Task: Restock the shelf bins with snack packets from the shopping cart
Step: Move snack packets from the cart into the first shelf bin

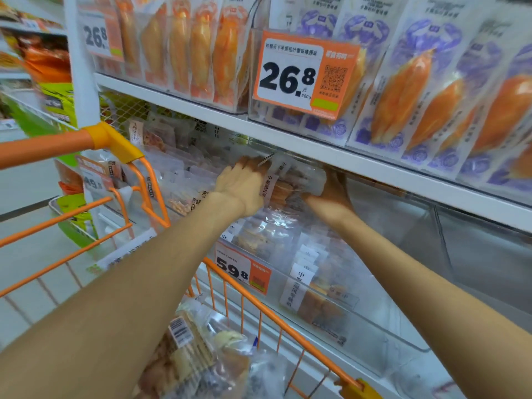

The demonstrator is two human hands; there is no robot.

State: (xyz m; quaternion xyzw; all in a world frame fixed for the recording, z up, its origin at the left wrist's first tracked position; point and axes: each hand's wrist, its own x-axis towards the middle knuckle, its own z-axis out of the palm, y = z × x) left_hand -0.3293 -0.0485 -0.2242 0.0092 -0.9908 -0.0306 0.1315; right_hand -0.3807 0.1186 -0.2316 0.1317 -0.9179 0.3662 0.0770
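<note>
1. At the far left, the orange shopping cart (121,214) is standing close against the shelf, and one heap of clear snack packets (198,355) is waiting in its basket near the bottom edge; they are overlapping too much to count.
2. Left of centre, the left hand (240,188) is reaching under the white shelf board (288,139), its fingers curling round the near end of a stack of packets (288,182).
3. Just right of it, the right hand (334,197) is cupping the same stack from below and behind, fingers wrapping its far end; so two hands are holding one stack, with the packets in it too blurred to number.
4. Below the hands, the clear shelf bin (359,312) with the 59.8 price tag (243,272) is already carrying rows of like packets.
5. To my judgement, the placing step is under way: the stack is being fed into the bin's back. The next move is calling for seating it upright, then letting go with both hands.
6. Further right, the neighbouring bin (460,254) is looking bare, and above it one 26.8 tag (305,73) is hanging before purple-printed packs (431,90).
</note>
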